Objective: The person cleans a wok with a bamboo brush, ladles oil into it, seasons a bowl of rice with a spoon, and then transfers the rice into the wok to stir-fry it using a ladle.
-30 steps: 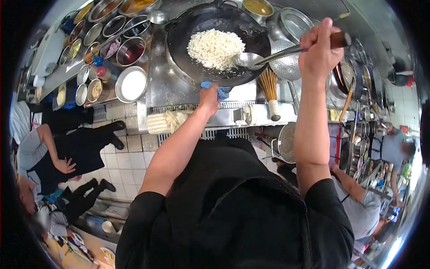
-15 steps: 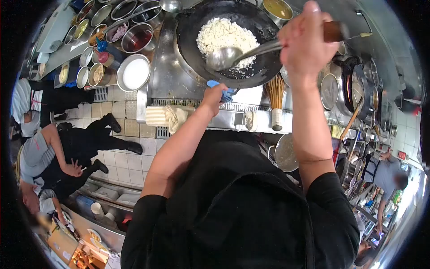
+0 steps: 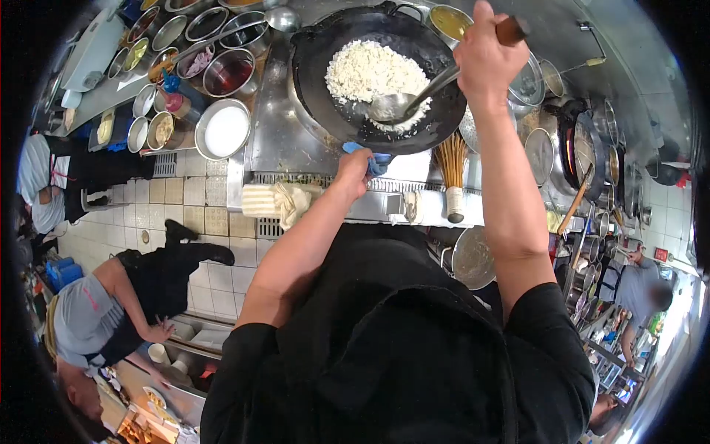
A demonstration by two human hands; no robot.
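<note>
A large black wok (image 3: 310,81) sits on the steel stove, with a mound of white rice (image 3: 373,68) in it. My right hand (image 3: 489,55) is closed round the wooden-ended handle of a metal ladle (image 3: 390,109), whose bowl rests at the near side of the rice. At the wok's near edge, my left hand (image 3: 355,172) is closed on a folded blue cloth (image 3: 376,164), pressed against the rim. Right of that cloth lies a bamboo brush (image 3: 450,164) with a wrapped handle.
Bowls of sauces and ingredients stand at the left, among them a bowl of white contents (image 3: 224,129). A striped towel (image 3: 260,200) lies on the stove's front edge. Another wok (image 3: 584,148) is at the right. Several people stand to the left and right.
The ladle's bowl swung left over the rice, then back slightly right and down to its near edge. My left hand stays at the rim. A person at the left has moved nearer the lower counter.
</note>
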